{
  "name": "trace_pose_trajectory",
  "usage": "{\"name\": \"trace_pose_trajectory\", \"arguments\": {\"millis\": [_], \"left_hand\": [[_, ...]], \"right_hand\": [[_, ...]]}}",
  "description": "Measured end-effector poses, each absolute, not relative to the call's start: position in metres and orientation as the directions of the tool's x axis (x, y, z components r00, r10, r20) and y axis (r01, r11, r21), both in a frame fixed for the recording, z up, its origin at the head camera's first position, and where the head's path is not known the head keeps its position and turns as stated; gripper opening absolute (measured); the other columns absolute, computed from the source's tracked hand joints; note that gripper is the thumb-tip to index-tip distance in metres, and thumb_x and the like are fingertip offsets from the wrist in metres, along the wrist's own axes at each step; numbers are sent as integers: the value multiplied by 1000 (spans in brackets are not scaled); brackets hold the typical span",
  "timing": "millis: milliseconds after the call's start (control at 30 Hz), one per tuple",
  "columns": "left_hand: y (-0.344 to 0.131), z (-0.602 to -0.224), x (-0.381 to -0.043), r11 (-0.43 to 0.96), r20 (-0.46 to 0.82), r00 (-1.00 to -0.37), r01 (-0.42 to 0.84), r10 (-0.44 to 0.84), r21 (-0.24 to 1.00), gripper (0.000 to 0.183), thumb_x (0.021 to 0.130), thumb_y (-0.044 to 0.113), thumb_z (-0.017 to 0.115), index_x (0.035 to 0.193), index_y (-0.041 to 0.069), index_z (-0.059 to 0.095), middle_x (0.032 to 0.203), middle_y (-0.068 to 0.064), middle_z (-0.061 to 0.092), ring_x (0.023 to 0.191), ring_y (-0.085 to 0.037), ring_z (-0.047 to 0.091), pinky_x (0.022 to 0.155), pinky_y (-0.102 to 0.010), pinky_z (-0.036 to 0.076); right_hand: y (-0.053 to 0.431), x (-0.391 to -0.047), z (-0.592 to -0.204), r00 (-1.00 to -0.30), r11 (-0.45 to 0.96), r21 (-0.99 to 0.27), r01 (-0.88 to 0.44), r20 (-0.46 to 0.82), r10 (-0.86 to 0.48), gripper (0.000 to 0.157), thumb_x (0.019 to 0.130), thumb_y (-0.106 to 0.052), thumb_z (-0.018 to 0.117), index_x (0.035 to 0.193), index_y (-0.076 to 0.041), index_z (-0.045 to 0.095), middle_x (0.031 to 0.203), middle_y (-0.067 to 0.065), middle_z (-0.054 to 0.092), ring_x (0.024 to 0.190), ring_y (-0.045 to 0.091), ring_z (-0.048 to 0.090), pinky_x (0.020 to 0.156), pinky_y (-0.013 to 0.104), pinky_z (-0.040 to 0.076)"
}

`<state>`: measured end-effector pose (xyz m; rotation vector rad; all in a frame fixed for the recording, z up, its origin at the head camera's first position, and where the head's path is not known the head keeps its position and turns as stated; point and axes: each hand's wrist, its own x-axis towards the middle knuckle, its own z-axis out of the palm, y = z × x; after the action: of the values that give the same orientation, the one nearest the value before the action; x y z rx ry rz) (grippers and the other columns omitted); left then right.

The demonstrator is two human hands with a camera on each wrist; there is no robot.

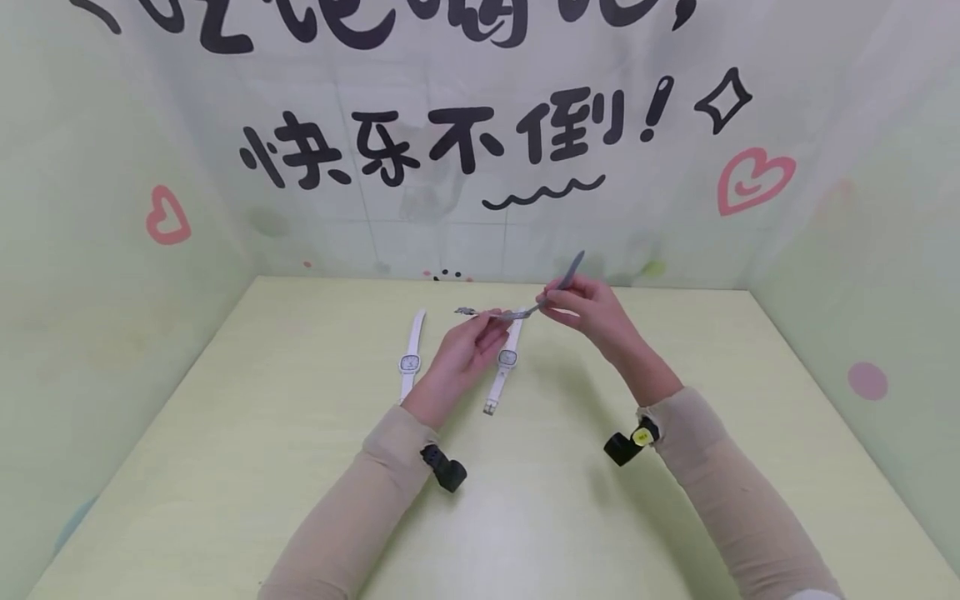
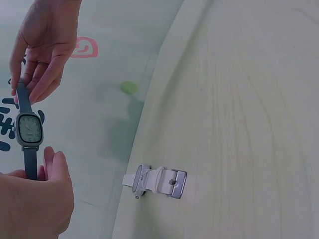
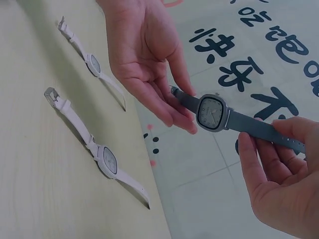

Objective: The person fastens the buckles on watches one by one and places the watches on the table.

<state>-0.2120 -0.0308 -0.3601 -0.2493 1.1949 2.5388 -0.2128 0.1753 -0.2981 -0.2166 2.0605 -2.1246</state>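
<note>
A wristwatch with a blue-grey strap and a squarish face (image 3: 211,113) is stretched between both hands above the table. My left hand (image 1: 461,354) pinches its buckle-end strap between thumb and fingers. The longer, holed strap (image 3: 259,130) is pinched by my right hand (image 1: 592,310), and in the head view its free tip points up. Below lie two white wristwatches, both laid out lengthwise: one (image 1: 410,363) left of the left hand, the other (image 1: 507,358) just beneath its fingers. The left forearm hides part of the left white watch's strap.
The pale wooden table (image 1: 247,467) is bounded by a back wall (image 1: 450,242) with black lettering and by side walls. Small black cameras (image 1: 448,472) are strapped to both sleeves.
</note>
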Motion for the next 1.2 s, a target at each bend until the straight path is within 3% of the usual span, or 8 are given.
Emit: {"name": "trace_pose_trajectory", "arguments": {"millis": [233, 367, 667, 900, 1133, 1200], "left_hand": [[-40, -356, -214, -657, -297, -938, -338, 178, 674, 22, 107, 19, 45, 110, 5, 61, 109, -6, 71, 136, -25, 54, 109, -31, 48], [-41, -354, -215, -673, -294, -941, -328, 169, 663, 22, 107, 20, 44, 108, 6, 61, 106, -5, 72, 137, -27, 52, 110, -32, 47], [-46, -352, -214, -706, -243, -964, -247, 108, 663, 20, 108, 22, 40, 112, 9, 55, 106, -2, 70, 119, -18, 62, 112, -32, 45], [-51, -352, -214, -695, -235, -969, -218, 72, 685, 21, 108, 28, 39, 116, 13, 52, 101, 1, 72, 106, -13, 67, 111, -32, 46], [-58, -348, -216, -727, -220, -974, -194, 61, 659, 35, 105, 18, 49, 137, 4, 53, 113, -1, 73, 132, -19, 58, 107, -27, 49], [-61, -347, -216, -739, -209, -976, -183, 58, 649, 38, 104, 16, 52, 140, 4, 51, 116, -1, 73, 133, -19, 57, 106, -27, 49]], "right_hand": [[176, -213, -300, -979, -77, -997, 31, -15, -205, 15, 103, -11, 54, 114, -2, 57, 95, -4, 71, 99, 9, 69, 98, 31, 54], [176, -212, -300, -980, -83, -996, 16, 1, -201, 16, 104, -11, 51, 118, -7, 57, 97, -4, 69, 101, 9, 67, 98, 29, 54], [171, -210, -300, -976, -64, -998, 0, 13, -216, 36, 105, -9, 48, 139, 0, 49, 98, -3, 69, 101, 8, 67, 96, 24, 55], [164, -208, -302, -976, 23, -1000, -1, -4, -217, 39, 104, -9, 50, 142, 0, 49, 97, -2, 67, 99, 9, 66, 97, 28, 54], [164, -209, -303, -974, 88, -995, -40, 20, -224, 39, 103, -6, 50, 142, 1, 49, 94, -1, 67, 98, 8, 66, 99, 32, 54], [164, -209, -304, -972, 112, -992, -57, 29, -232, 40, 103, -6, 51, 142, 1, 49, 95, 0, 67, 98, 8, 65, 99, 33, 54]]}}
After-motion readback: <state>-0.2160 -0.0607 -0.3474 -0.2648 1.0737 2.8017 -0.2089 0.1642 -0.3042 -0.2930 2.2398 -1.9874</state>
